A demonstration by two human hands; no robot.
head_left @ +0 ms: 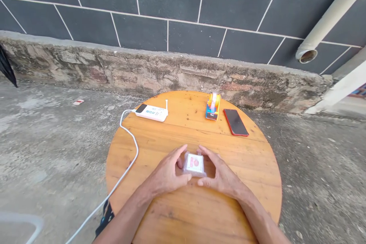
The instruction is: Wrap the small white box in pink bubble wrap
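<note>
A small plastic-wrapped box [196,163], white on top with a red print, sits at the near middle of the round wooden table. My left hand [171,169] curves around its left side, with the thumb at the near corner and the fingers against the wrap. From the right, my right hand [219,171] closes in the same way, fingertips at the far corner and thumb by the near edge. The box is between both hands. Whether its underside rests fully on the wood is hard to see.
A white power strip [151,112] with a long white cable [133,160] lies at the table's back left. An orange and blue tape dispenser [213,106] and a red-edged phone [236,122] are at the back right. Behind the wooden table [168,213] runs a stone ledge [143,72].
</note>
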